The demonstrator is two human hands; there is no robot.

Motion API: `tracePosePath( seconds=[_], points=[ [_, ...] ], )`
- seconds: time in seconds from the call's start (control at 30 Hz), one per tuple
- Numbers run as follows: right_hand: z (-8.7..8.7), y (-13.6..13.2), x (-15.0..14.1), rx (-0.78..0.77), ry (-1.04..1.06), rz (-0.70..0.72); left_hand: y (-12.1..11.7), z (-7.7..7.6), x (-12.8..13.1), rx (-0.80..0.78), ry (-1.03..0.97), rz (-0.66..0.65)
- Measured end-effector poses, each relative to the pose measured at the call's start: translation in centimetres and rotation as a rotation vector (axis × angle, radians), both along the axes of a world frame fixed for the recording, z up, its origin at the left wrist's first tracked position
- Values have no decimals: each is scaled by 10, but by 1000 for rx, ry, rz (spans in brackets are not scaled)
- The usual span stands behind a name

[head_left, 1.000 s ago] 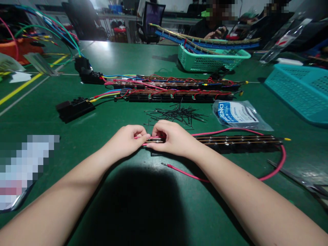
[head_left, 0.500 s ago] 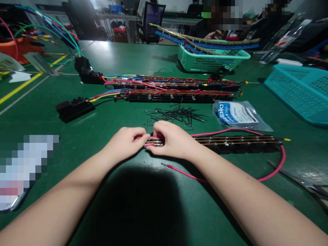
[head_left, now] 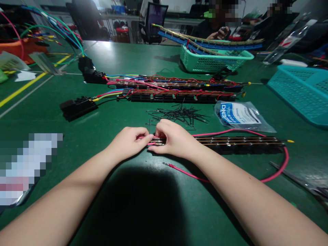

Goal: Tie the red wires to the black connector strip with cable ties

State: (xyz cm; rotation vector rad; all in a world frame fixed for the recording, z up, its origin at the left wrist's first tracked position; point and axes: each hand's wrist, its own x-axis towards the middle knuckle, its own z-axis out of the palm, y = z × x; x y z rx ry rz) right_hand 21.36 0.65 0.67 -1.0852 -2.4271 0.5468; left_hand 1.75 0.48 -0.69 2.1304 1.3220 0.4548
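A long black terminal strip (head_left: 241,143) with brass rails lies across the green mat in front of me. My right hand (head_left: 174,140) is closed over its left end. My left hand (head_left: 130,140) pinches the end of a pink-red wire (head_left: 280,167) against that same end. The wire loops out past the strip's right end and back, its bare tip (head_left: 165,164) resting on the mat below my right wrist. A pile of thin black cable ties (head_left: 179,114) lies just beyond my hands.
Two finished strips with coloured wiring (head_left: 176,90) and black connector blocks (head_left: 77,107) lie further back. A clear bag with a blue label (head_left: 239,114) sits to the right. A teal basket (head_left: 302,92) and a green basket (head_left: 215,59) stand behind; another person sits at the far side.
My hands stay at the strip's left end, fingers shifting slightly. The view has drifted a little, nothing else moved.
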Motion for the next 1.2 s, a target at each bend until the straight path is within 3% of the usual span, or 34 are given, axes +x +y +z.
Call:
tracePosePath(
  seconds=[0.33,0.67,0.93,1.2],
  points=[
    [3,-3,0,1,-9,-1,0,1,-3,-82,-45,-66],
    [2,-2,0,6,-31,3,6,-8,1,-214,-229,138],
    [3,-3,-1,77,-44,35,9,-9,4,-311,-500,210],
    [0,-4,-2,133,-45,31,10,-9,4,-353,-630,257]
  ],
)
